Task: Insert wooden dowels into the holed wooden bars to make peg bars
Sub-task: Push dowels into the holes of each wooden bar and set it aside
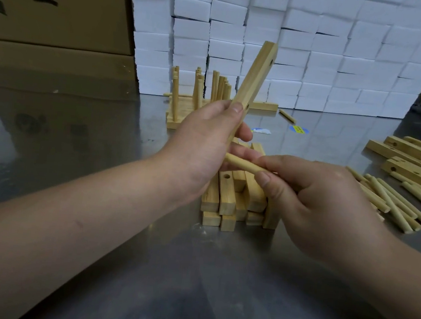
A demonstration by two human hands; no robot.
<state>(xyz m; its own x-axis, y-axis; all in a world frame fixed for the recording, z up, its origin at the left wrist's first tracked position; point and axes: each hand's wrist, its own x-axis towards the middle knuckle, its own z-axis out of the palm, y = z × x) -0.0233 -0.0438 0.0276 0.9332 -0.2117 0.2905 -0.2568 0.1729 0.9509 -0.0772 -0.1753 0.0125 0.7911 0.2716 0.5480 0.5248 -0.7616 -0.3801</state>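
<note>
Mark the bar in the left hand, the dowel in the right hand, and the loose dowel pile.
held bar [256,73]: head view, middle of its long face.
held dowel [242,163]: head view, bare shaft near its free tip.
loose dowels [394,207]: head view, one dowel mid-pile, right side.

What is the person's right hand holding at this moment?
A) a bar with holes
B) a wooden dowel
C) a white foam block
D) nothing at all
B: the right hand pinches a wooden dowel, its tip pointing toward the holed bar that the left hand holds up at a tilt.
</note>
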